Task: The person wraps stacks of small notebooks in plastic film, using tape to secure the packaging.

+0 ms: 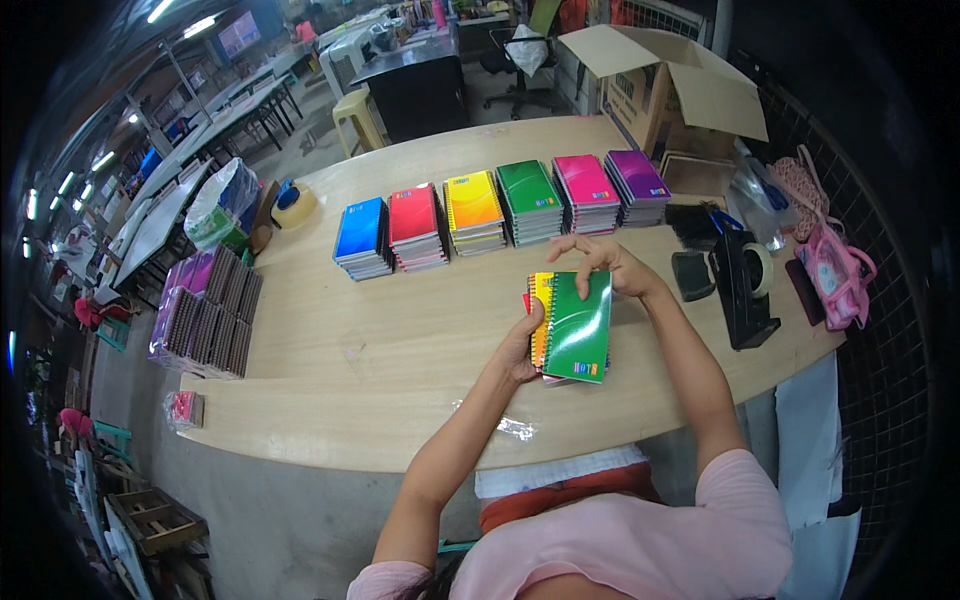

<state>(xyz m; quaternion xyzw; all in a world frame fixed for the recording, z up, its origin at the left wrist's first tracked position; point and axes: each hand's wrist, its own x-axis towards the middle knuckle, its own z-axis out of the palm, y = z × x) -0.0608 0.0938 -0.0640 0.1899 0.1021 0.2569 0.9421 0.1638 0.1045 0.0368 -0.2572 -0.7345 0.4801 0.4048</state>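
Observation:
A small stack of spiral notebooks is in my left hand (pixel 521 348), its thumb over the coil side and its other fingers mostly hidden underneath. On top lies a green notebook (pixel 585 335); a yellow notebook (pixel 540 345) shows beside it, and red edges peek out below. My right hand (pixel 612 266) is over the stack's top edge with fingers spread, one fingertip on the green cover. Beyond my hands stands a row of notebook piles: blue (pixel 361 230), red (pixel 413 216), yellow (pixel 472 202), green (pixel 529 190), pink (pixel 585 183) and purple (pixel 637 178).
Bundled purple notebooks (pixel 205 315) sit at the table's left edge, near a small wrapped pack (pixel 186 410) and a tape roll (pixel 294 207). To the right are a black tape dispenser (pixel 738 290), a brush (pixel 690 225), a pink pouch (pixel 838 270) and an open carton (pixel 650 95).

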